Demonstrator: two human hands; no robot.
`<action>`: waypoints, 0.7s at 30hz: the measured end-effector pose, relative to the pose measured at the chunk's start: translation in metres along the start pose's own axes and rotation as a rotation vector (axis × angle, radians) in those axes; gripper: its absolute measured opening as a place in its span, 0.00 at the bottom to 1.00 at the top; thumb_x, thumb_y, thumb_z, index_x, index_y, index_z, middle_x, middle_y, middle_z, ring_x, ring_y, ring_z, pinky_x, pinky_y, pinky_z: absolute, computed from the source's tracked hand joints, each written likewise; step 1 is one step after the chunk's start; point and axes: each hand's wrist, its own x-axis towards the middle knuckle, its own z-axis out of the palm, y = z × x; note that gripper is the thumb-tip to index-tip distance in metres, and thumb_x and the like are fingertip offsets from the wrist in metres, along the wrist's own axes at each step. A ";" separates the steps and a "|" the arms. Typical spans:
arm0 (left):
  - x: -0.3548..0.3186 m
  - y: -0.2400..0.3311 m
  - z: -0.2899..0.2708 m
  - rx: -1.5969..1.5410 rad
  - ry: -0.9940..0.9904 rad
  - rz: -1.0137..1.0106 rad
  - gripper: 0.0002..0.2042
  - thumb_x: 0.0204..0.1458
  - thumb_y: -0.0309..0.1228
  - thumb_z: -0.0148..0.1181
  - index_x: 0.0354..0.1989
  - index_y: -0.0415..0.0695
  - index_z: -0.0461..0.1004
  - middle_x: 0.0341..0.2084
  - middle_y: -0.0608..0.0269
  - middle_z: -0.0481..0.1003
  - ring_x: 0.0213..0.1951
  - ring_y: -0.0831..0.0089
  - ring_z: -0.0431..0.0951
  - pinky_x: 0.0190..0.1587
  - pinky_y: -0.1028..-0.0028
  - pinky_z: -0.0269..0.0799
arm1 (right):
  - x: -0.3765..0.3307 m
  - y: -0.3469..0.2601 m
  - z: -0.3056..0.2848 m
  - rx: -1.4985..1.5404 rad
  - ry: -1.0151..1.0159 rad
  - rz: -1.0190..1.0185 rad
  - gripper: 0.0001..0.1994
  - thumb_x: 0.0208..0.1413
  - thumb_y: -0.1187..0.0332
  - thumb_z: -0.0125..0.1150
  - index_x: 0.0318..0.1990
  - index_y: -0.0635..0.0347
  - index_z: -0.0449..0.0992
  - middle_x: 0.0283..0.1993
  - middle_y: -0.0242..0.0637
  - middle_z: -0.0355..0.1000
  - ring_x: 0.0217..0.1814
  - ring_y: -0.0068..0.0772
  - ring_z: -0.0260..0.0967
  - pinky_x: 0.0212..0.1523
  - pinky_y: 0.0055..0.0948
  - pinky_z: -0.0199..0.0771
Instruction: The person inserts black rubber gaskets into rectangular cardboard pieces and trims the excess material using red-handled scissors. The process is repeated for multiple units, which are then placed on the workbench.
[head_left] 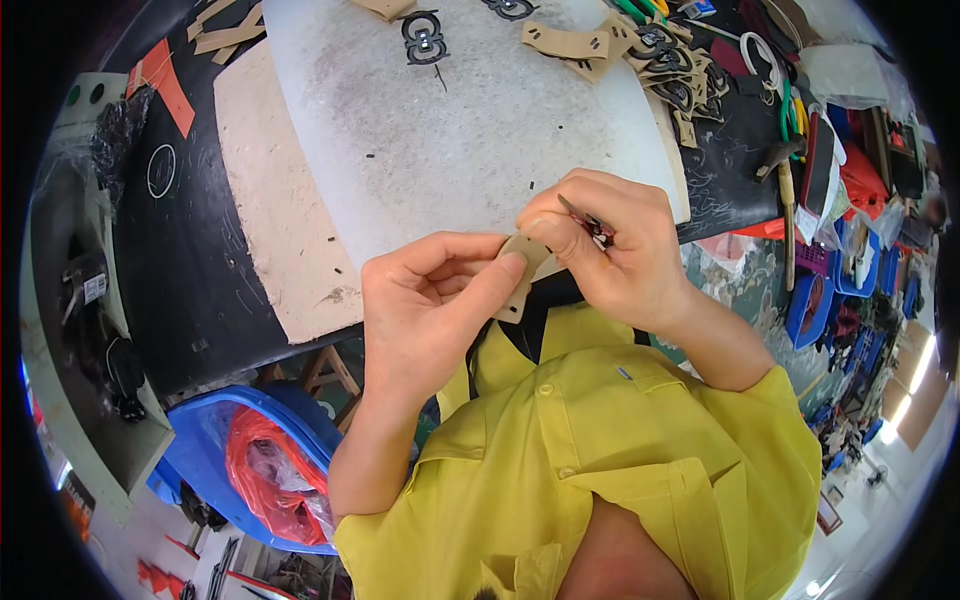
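Observation:
My left hand (415, 300) is closed on a tan slotted strip (521, 280), pinched between thumb and fingers in front of my chest. Small dark holes show near the strip's ends. The thumb and forefinger of my right hand (635, 250) are pressed together at the strip's upper right end. Tucked in that same hand is a small pointed metal tool (590, 222) with some red on it; the fingers hide most of it, so its kind is unclear. Both hands are above the near edge of a whitish work board (450, 150).
Black looped ornaments (425, 40) lie on the board's far part. More tan strips (565, 42) and ornaments are heaped at the far right. A hammer (787, 190) rests on the black table's right side. Below left stands a blue bin (215, 430) with red plastic inside.

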 end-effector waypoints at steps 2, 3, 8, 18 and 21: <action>0.002 0.006 0.001 -0.009 -0.009 -0.046 0.08 0.47 0.18 0.58 0.36 0.30 0.74 0.28 0.52 0.77 0.30 0.71 0.78 0.35 0.75 0.75 | 0.001 0.000 -0.002 -0.039 -0.026 -0.017 0.03 0.48 0.76 0.59 0.27 0.65 0.73 0.21 0.39 0.68 0.19 0.31 0.65 0.21 0.27 0.63; 0.002 0.007 0.002 -0.014 -0.013 -0.069 0.08 0.47 0.18 0.58 0.36 0.30 0.74 0.28 0.52 0.77 0.30 0.71 0.78 0.35 0.75 0.75 | 0.001 0.001 -0.002 -0.031 -0.029 -0.035 0.03 0.48 0.75 0.59 0.27 0.65 0.72 0.20 0.39 0.67 0.19 0.32 0.64 0.21 0.27 0.63; 0.002 -0.001 -0.006 -0.104 -0.013 -0.034 0.07 0.47 0.19 0.58 0.35 0.31 0.75 0.27 0.52 0.77 0.27 0.71 0.78 0.32 0.74 0.76 | 0.009 -0.005 -0.013 0.001 -0.161 0.107 0.07 0.50 0.71 0.59 0.34 0.65 0.74 0.24 0.37 0.66 0.19 0.35 0.61 0.22 0.27 0.63; 0.001 0.007 -0.013 -0.130 0.044 -0.091 0.03 0.46 0.19 0.58 0.30 0.33 0.74 0.25 0.52 0.77 0.23 0.70 0.78 0.27 0.74 0.76 | 0.010 -0.004 -0.032 -0.403 -0.125 -0.497 0.14 0.36 0.72 0.68 0.36 0.58 0.77 0.27 0.31 0.68 0.23 0.29 0.67 0.20 0.24 0.67; 0.000 0.011 -0.012 -0.122 0.011 -0.117 0.03 0.45 0.19 0.58 0.29 0.32 0.74 0.23 0.53 0.77 0.21 0.71 0.78 0.26 0.75 0.76 | 0.012 -0.003 -0.036 -0.407 -0.162 -0.528 0.12 0.36 0.72 0.67 0.33 0.58 0.77 0.25 0.30 0.68 0.22 0.29 0.67 0.18 0.25 0.66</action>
